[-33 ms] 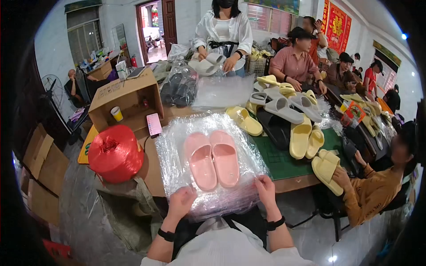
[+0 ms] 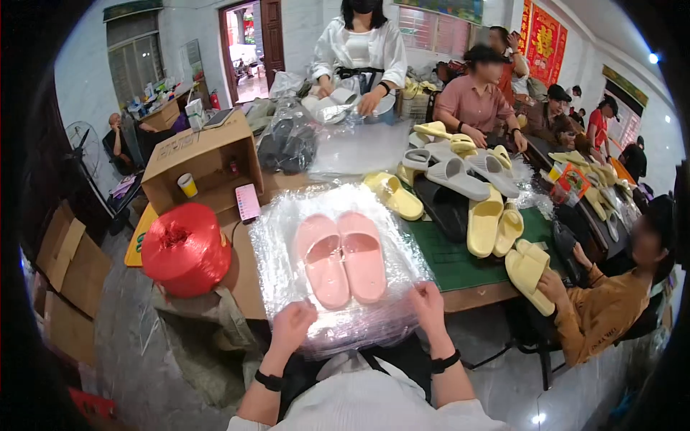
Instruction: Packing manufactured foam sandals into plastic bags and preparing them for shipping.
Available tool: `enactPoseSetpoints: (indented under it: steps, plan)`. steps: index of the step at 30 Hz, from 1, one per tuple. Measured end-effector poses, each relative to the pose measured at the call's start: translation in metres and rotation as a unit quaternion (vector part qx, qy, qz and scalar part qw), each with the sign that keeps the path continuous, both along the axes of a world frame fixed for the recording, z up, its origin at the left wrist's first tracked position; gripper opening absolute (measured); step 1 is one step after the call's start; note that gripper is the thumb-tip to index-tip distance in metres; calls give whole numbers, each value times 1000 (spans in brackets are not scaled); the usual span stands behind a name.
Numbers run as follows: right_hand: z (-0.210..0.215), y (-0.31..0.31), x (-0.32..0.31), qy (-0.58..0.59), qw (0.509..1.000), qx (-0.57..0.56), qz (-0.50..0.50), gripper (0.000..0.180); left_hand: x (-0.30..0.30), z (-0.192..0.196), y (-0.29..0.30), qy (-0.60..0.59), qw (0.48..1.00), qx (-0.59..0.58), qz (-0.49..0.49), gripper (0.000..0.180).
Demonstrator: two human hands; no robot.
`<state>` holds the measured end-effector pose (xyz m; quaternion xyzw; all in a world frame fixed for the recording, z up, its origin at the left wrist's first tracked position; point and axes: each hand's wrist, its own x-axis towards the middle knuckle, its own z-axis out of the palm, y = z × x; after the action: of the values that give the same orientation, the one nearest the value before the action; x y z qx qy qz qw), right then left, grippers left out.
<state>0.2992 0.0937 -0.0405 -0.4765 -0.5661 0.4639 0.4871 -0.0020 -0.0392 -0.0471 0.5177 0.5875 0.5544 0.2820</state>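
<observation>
Fingers of the left hand (image 2: 293,322) and right hand (image 2: 429,300) pinch the near edge of the clear plastic bags (image 2: 287,237) beneath the pink slippers (image 2: 343,257) on the table (image 2: 474,291); lifting only the top sheet evenly seems wisest.

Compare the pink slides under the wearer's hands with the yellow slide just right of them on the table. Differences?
Colour: the pink slides are pale pink, the yellow slide pale yellow. Grouping: the pink slides lie as a pair side by side; the yellow slide lies alone. Setting: the pink slides rest on the stack of clear plastic bags that the left hand and right hand touch; the yellow slide sits on the table. Both are open-toed and upright.
</observation>
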Motion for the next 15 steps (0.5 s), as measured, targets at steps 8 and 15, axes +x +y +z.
enactPoseSetpoints:
  steps: [8, 15]
  plan:
    - [47, -21, -55, -288, 888, 358, -38, 69, 35, 45, 15, 251, 951, 27, 180, 67]
    - [-17, -17, -68, -395, 845, 336, 130, 61, 32, 13, 22, 388, 917, -14, 88, 54]
